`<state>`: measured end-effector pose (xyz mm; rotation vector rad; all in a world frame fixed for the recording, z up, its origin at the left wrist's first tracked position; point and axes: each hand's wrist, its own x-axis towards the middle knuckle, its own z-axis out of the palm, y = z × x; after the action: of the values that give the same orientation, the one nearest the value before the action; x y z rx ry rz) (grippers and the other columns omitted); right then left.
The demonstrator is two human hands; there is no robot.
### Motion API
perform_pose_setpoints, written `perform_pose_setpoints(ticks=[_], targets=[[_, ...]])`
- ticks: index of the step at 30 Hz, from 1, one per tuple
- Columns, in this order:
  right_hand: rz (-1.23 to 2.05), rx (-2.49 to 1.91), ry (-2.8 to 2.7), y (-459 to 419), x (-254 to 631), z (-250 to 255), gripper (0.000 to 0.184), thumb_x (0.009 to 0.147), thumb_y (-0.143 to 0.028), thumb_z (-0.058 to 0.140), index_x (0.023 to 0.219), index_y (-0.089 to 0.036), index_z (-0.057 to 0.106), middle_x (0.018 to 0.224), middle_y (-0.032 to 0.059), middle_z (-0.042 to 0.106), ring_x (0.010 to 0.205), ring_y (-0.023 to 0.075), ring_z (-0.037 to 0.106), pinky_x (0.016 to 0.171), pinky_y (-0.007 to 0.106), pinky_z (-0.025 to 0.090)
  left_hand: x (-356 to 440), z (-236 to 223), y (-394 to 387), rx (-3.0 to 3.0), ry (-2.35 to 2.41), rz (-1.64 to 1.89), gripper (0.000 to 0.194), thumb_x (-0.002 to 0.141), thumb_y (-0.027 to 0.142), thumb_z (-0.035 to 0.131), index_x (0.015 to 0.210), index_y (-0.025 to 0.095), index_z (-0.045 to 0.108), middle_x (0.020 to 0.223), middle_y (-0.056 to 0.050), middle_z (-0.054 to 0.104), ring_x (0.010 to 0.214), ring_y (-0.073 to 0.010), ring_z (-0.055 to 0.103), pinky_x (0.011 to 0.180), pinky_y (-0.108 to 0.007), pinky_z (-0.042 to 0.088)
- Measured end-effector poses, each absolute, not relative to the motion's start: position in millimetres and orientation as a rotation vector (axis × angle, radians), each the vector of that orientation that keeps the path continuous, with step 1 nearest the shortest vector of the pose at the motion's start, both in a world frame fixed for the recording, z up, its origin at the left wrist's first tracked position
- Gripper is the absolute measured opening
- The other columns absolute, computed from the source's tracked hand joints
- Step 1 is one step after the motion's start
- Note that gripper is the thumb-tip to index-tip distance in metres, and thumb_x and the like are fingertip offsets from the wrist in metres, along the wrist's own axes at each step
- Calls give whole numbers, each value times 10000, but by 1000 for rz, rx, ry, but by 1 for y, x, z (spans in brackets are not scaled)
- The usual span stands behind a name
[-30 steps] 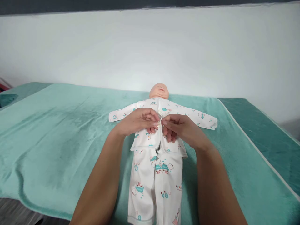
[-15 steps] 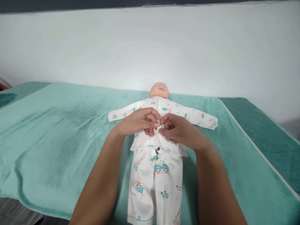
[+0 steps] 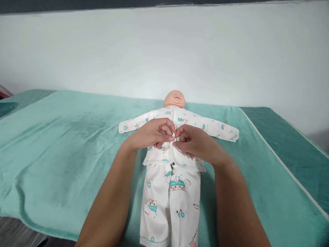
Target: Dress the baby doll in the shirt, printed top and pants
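A baby doll (image 3: 174,98) lies on its back, dressed in a white printed baby shirt (image 3: 159,157) and matching trousers (image 3: 155,206). Both sleeves stretch out to the sides. Over the chest, my left hand (image 3: 157,133) pinches the shirt's front edge between thumb and fingers. Facing it, my right hand (image 3: 196,141) pinches the other side of the front opening, its fingertips almost touching the left ones. A small pale bit, perhaps a button, shows between the fingertips, too small to make out. Below the hands the front edges part slightly at the hem.
A light green blanket (image 3: 64,154) covers the table, with a darker green strip (image 3: 290,147) on the right past a pale edge. Behind stands a white wall (image 3: 164,51). Dark floor (image 3: 15,233) shows at the lower left.
My fingers have shifted slightly at the shirt opening, and the left hand's lower fingers have curled in a little. The doll and its clothes lie in the same place.
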<state>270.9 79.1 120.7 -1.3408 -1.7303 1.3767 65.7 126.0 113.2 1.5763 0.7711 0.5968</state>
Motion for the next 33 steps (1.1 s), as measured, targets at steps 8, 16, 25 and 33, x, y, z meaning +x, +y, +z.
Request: perform_pose_setpoints(ticks=[8, 16, 25, 33], targets=[[1473, -1208, -1684, 81, 274, 119, 275, 822, -366, 727, 937, -223, 521, 594, -86, 544, 466, 61, 436, 422, 183, 351, 61, 115, 126, 1557, 756, 471, 201, 789, 260, 745, 922, 202, 604, 745, 21, 694, 458, -42, 462, 437, -188, 370], [1461, -1074, -1566, 84, 278, 117, 149, 902, -332, 640, 932, -206, 567, 661, -60, 622, 434, 56, 504, 408, 184, 351, 61, 121, 124, 1587, 826, 391, 206, 797, 272, 731, 974, 207, 650, 773, -2, 734, 436, -47, 473, 433, -189, 387], [1109, -929, -1193, 94, 270, 104, 85, 854, -282, 685, 870, -223, 626, 800, -17, 686, 675, 115, 650, 619, 245, 534, 60, 117, 123, 1607, 848, 548, 252, 868, 433, 690, 877, 181, 699, 623, -2, 668, 387, -62, 463, 362, -196, 301], [588, -1146, -1465, 109, 261, 80, 268, 880, -221, 581, 1102, -277, 721, 1304, 18, 678, 1259, 218, 587, 1161, 467, 404, 82, 89, 140, 1628, 979, 1442, 208, 943, 383, 587, 1038, 241, 705, 1063, -31, 729, 992, -170, 670, 884, -310, 562]])
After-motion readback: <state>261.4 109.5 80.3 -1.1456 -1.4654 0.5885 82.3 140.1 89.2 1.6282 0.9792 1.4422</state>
